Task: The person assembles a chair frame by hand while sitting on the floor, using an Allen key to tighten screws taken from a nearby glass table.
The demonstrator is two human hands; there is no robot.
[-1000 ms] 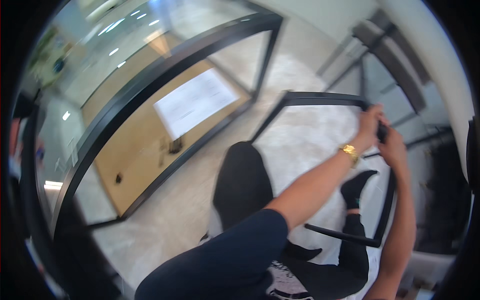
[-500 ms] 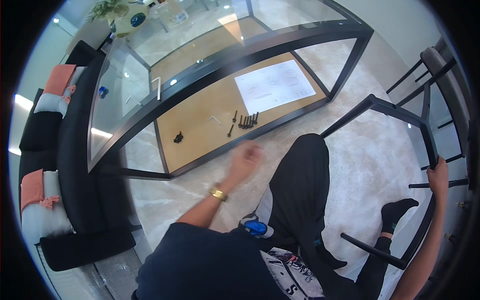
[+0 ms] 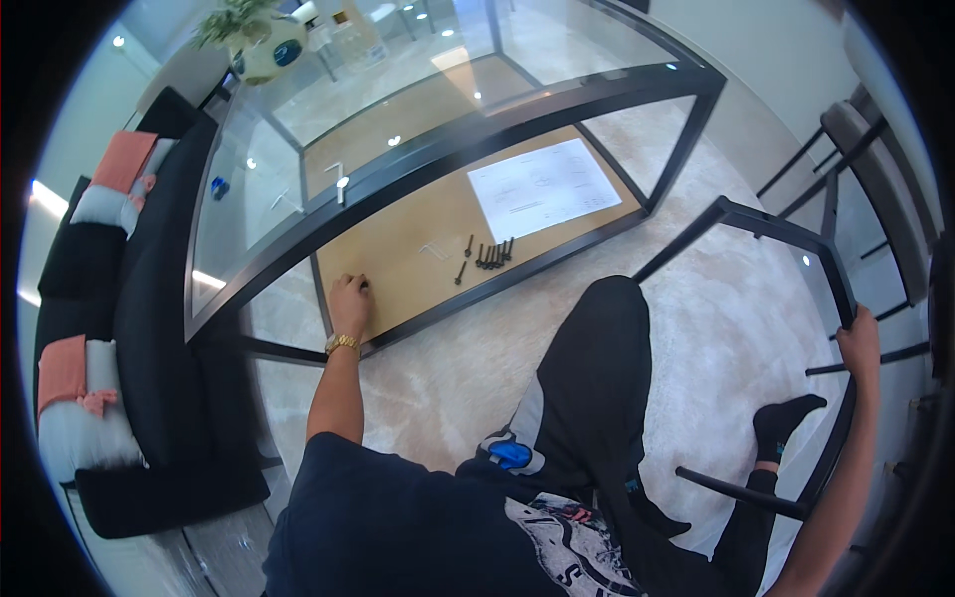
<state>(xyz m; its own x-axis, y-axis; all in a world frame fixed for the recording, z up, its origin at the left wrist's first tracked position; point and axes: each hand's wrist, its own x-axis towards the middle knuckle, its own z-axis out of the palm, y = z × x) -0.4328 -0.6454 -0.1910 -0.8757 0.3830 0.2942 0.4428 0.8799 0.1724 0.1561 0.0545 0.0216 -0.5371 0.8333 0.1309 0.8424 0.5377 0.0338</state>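
My left hand point(image 3: 350, 303), with a gold watch point(image 3: 343, 341) on its wrist, is over the lower wooden shelf point(image 3: 398, 289) of a glass-topped table. Its fingers are bent together around small black screws point(image 3: 365, 286), mostly hidden beneath it. My right hand point(image 3: 860, 343) grips a bar of a black metal chair frame point(image 3: 776, 224), which stands tilted around my legs. Farther along the shelf lie several long black bolts point(image 3: 491, 255). Between them and my left hand is a small L-shaped hex key point(image 3: 434, 251).
A white instruction sheet point(image 3: 545, 189) lies on the shelf. The dark table frame point(image 3: 497, 119) and its glass top point(image 3: 398, 90) overhang it; another hex key point(image 3: 338, 184) rests on top. A black sofa point(image 3: 159, 289) stands at left, an upholstered chair point(image 3: 875, 179) at right.
My left hand has moved left and away from me, from over the rug onto the shelf, covering the small screws. My right hand keeps its hold on the chair frame.
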